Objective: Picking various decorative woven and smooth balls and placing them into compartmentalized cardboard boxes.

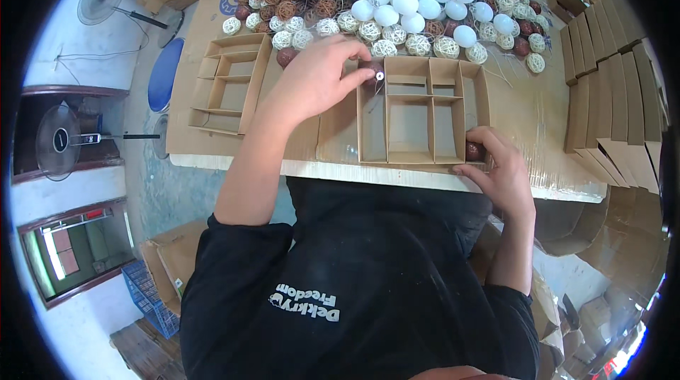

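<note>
In front of me on the table lies a cardboard box with dividers (409, 157). My left hand (315, 82) is at its far left corner, thumb and fingers closed round a dark brown ball (371, 74) with a small white piece on it. At the near right corner, my right hand (501, 167) has its thumb and fingers round another dark brown ball (474, 151). That ball sits in the corner of the right-hand compartment. The middle compartments show bare cardboard. A second divided box (244, 118) lies to the left.
Along the far side spreads a heap of white balls (405, 3), brown wicker balls (286, 14) and cream wicker balls (446, 47), with thin wires among them. Stacked cardboard boxes (602, 89) stand on the right. The table's pale front edge (333, 172) runs close to me.
</note>
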Demonstrator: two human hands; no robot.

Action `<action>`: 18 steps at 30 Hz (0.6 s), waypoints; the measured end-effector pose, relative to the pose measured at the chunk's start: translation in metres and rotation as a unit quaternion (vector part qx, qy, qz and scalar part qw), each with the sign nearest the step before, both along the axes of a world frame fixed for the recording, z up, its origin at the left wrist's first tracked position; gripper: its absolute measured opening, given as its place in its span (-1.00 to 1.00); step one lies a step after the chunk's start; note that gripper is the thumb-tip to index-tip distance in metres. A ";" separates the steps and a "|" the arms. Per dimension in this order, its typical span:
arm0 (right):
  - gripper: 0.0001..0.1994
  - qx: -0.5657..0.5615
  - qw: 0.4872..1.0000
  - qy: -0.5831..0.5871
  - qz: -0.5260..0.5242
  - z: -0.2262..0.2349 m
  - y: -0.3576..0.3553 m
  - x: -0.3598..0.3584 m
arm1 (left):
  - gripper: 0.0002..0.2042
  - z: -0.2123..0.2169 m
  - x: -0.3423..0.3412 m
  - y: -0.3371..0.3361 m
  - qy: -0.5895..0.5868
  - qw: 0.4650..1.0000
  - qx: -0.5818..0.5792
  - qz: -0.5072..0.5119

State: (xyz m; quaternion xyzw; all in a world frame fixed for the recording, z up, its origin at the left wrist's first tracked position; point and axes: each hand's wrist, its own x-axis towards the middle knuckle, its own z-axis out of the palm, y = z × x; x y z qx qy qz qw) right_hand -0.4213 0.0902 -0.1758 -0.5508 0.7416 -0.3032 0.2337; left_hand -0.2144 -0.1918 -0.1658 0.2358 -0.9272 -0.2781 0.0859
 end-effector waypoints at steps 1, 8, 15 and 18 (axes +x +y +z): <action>-0.56 -0.009 1.000 -0.006 -0.003 0.000 0.000 0.001 | -0.77 -0.001 0.001 0.002 -0.002 1.000 0.002 0.000; -0.54 -0.017 1.000 0.005 -0.002 0.001 0.001 0.003 | -0.66 -0.014 -0.004 0.012 -0.032 0.999 -0.022 0.030; -0.45 -0.082 0.991 0.109 -0.011 -0.001 0.011 -0.007 | -0.59 -0.003 -0.011 0.002 -0.040 0.997 0.069 0.021; -0.45 -0.065 0.993 0.094 0.009 -0.002 0.008 -0.010 | -0.61 -0.022 -0.012 0.008 -0.006 1.000 -0.008 0.026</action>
